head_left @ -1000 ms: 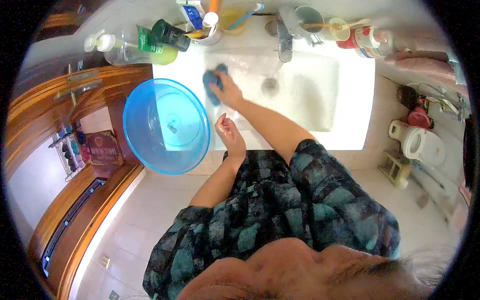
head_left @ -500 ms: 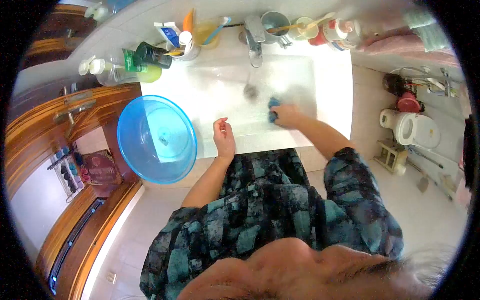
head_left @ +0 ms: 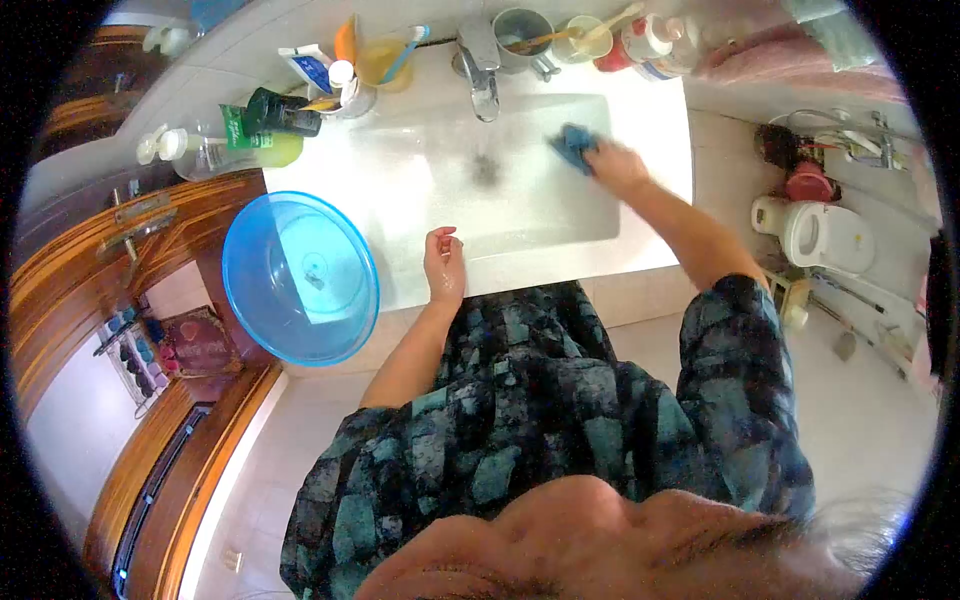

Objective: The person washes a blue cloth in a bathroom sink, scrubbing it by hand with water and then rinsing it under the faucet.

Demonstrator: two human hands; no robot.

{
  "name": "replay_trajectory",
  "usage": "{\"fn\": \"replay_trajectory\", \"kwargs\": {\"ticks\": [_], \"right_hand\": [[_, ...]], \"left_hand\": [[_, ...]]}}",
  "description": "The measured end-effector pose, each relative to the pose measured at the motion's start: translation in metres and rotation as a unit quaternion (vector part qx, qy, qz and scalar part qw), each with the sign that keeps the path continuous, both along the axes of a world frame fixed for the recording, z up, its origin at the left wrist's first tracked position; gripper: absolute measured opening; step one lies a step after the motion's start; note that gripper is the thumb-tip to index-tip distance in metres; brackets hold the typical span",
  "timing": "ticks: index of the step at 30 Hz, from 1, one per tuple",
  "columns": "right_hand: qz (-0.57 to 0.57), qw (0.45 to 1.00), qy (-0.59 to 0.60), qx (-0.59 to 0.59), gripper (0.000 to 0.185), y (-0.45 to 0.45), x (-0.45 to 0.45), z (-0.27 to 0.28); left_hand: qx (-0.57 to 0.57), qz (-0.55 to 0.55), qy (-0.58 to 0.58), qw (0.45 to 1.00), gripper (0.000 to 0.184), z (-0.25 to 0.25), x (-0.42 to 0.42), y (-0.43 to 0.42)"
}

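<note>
A crumpled blue cloth (head_left: 571, 149) is gripped in my right hand (head_left: 618, 168), against the right side of the white sink basin (head_left: 650, 215). My left hand (head_left: 445, 265) hovers by the sink's front rim, fingers loosely curled and apart, with nothing visible in them. Between the hands and the tap lies the dark drain (head_left: 486, 172). The tap (head_left: 482, 80) stands at the middle of the back edge. Left of my left hand, a large clear blue plastic basin (head_left: 255, 290) overlaps the sink counter's left corner.
Along the back ledge stand a yellow cup (head_left: 385, 65) with a toothbrush, a grey mug (head_left: 520, 40) and a red-and-white bottle (head_left: 650, 40). Several bottles, including a pump bottle (head_left: 205, 155), crowd the left corner. A toilet (head_left: 815, 235) is off to the right.
My right hand has swept the blue cloth rightward and toward the back of the sink basin. My left hand stays near the front rim. The view has shifted slightly.
</note>
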State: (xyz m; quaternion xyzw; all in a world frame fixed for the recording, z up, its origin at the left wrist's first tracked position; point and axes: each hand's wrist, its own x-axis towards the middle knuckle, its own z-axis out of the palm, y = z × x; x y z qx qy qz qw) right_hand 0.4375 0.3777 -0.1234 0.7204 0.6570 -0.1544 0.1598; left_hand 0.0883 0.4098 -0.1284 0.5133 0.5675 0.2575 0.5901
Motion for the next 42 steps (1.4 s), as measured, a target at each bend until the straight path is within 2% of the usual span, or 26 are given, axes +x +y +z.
{"fn": "replay_trajectory", "kwargs": {"ticks": [1,2,4,5,7,9,11,13,17,20,22,24,26,27,28,30,32,33,35,37,40,42], "right_hand": [[-0.003,1.0,0.017,0.024,0.025,-0.023,-0.013,-0.001],[-0.031,0.996,0.032,-0.074,0.025,-0.037,-0.025,0.004],[-0.088,0.982,0.092,-0.139,0.027,-0.073,-0.052,0.001],[-0.132,0.983,0.084,-0.097,0.028,-0.083,-0.069,0.014],[-0.195,0.969,0.105,-0.111,0.03,-0.082,-0.077,0.005],[-0.208,0.956,0.135,-0.155,0.034,-0.059,-0.089,-0.01],[-0.169,0.95,0.146,-0.217,0.038,-0.033,-0.112,-0.014],[-0.166,0.951,0.168,-0.202,0.039,-0.015,-0.144,-0.055],[-0.17,0.931,0.289,-0.144,0.047,0.02,-0.191,-0.056],[-0.097,0.86,0.501,0.003,0.05,0.03,-0.179,-0.069],[-0.095,0.81,0.577,0.04,0.045,0.041,-0.151,-0.063],[-0.004,0.887,0.444,0.127,0.052,0.056,-0.111,-0.032],[0.011,0.955,0.293,-0.04,0.059,0.07,-0.088,0.023],[0.077,0.965,0.242,-0.066,0.066,0.067,-0.074,0.013],[0.132,0.962,0.232,-0.061,0.062,0.056,-0.063,0.006],[0.196,0.959,0.147,-0.141,0.054,0.025,-0.034,-0.006],[0.34,0.906,0.003,-0.25,0.041,-0.012,-0.012,-0.002],[0.371,0.89,0.015,-0.266,0.03,-0.029,0.0,-0.004],[0.343,0.902,0.092,-0.244,0.029,-0.034,0.015,-0.018],[0.315,0.908,0.118,-0.249,0.029,-0.024,0.003,-0.048],[0.296,0.906,0.161,-0.255,0.032,0.006,-0.041,-0.09],[0.346,0.901,0.173,-0.195,0.035,0.024,-0.065,-0.133]], "left_hand": [[-0.001,-0.008,0.005,1.0,0.015,-0.001,-0.001,0.001],[-0.001,-0.016,0.009,1.0,0.015,-0.003,-0.003,0.001],[0.0,-0.027,0.009,1.0,0.014,-0.004,-0.006,0.002],[0.001,-0.031,0.005,0.999,0.014,-0.003,-0.007,0.002],[0.009,-0.039,0.005,0.999,0.013,-0.009,-0.01,0.0],[0.024,-0.047,0.014,0.999,0.013,-0.024,-0.016,-0.002],[0.01,-0.049,0.03,0.998,0.012,-0.017,-0.013,-0.004],[0.001,-0.059,0.035,0.998,0.012,-0.013,-0.012,-0.004],[-0.012,-0.055,0.005,0.998,0.011,-0.013,-0.003,0.001],[-0.025,-0.021,-0.028,0.999,0.011,-0.023,0.008,0.007],[-0.064,0.004,-0.052,0.997,0.012,-0.03,0.011,0.009],[-0.028,-0.009,-0.021,0.999,0.012,-0.021,0.016,0.014],[0.003,-0.001,-0.029,1.0,0.012,-0.029,0.017,0.018],[0.012,-0.01,-0.013,1.0,0.011,-0.036,0.015,0.018],[0.02,-0.019,0.004,1.0,0.011,-0.041,0.011,0.016],[0.023,-0.03,0.035,0.999,0.01,-0.053,0.007,0.014],[0.055,-0.059,0.076,0.994,0.011,-0.047,0.003,0.008],[0.071,-0.074,0.096,0.99,0.011,-0.043,0.002,0.005],[0.113,-0.096,0.098,0.984,0.011,-0.042,0.0,0.006],[0.131,-0.1,0.101,0.981,0.011,-0.033,0.002,0.008],[0.076,-0.072,0.085,0.991,0.011,-0.028,0.006,0.014],[0.073,-0.074,0.072,0.992,0.011,-0.03,0.007,0.017]]}}
